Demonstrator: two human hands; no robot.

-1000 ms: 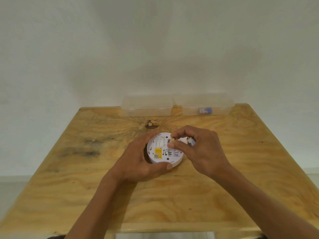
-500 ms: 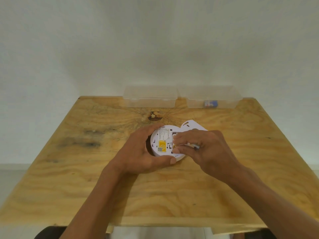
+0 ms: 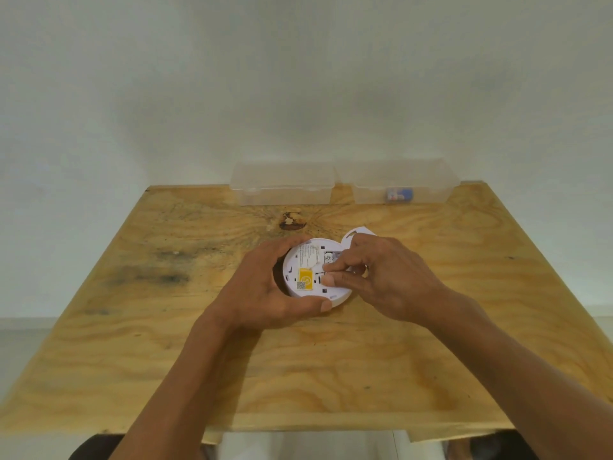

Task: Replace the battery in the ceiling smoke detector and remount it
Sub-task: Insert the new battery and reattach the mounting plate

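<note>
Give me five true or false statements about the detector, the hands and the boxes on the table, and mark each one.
1. The left hand grips the detector. True.
2. The detector's yellow label faces up. True.
3. Both clear boxes are empty. False: the right box holds a small blue item; the left box looks empty.
4. The right hand rests flat on the table, away from the detector. False: its fingertips work at the detector's back.
5. The boxes stand at the table's near edge. False: they stand at the far edge, by the wall.
</note>
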